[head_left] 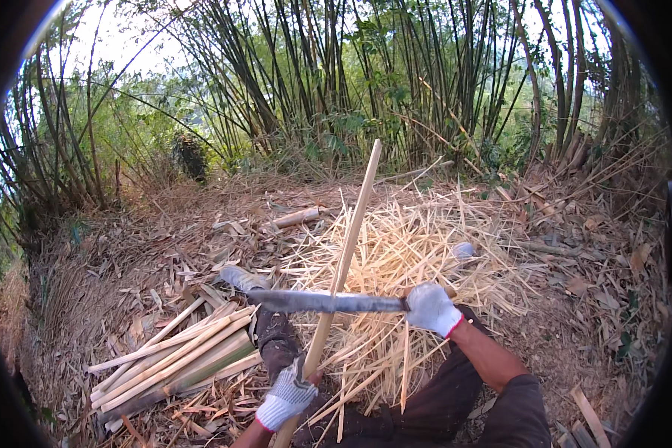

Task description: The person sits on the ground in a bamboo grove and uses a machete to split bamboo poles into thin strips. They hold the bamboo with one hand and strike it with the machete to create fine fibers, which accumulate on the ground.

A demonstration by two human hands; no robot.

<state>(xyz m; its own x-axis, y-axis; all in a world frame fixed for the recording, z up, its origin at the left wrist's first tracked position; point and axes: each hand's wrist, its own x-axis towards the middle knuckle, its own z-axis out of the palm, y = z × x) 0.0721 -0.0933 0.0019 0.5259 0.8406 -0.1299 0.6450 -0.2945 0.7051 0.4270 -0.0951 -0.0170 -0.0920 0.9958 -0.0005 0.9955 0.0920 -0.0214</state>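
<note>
My left hand (289,391), in a white knit glove, is closed round the lower part of a long split bamboo strip (355,224). The strip stands tilted, its top leaning away and to the right. In my right hand (431,308), also gloved in white, is the handle of a machete (328,302). Its long grey blade points left and crosses the strip above my left hand. Whether the edge bites into the strip, I cannot tell. Beneath the blade and beyond it lies a heap of thin pale bamboo shavings (403,254).
Several split bamboo pieces (175,355) lie stacked at my left. My legs are spread on the ground, with a shoe (244,278) beyond the blade's tip. A short bamboo length (296,217) lies farther off among dry leaves. Tall bamboo clumps (291,75) stand behind.
</note>
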